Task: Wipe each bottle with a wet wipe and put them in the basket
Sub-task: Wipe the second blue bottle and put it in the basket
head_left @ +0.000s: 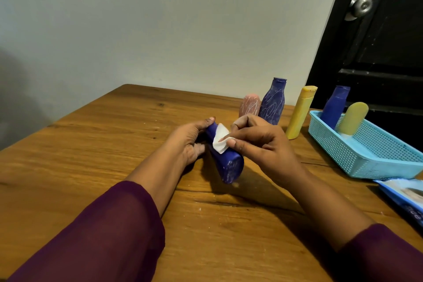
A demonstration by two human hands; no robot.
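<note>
Gripping the blue bottle (225,159) near its neck, left hand (191,139) holds it tilted left of the basket (366,155); right hand (258,142) pinches the wipe (220,138) against it. I judge it light, rigid, slippery once damp.

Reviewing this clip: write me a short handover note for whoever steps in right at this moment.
Left hand: holds the blue bottle, tilted above the table.
Right hand: presses the wet wipe on it.
Done: a blue bottle and a yellow bottle stand in the basket.
Left: finish this one, then the pink bottle, scribbled blue bottle and tall yellow bottle, all upright left of the basket.
Wipes pack: near right edge.
</note>
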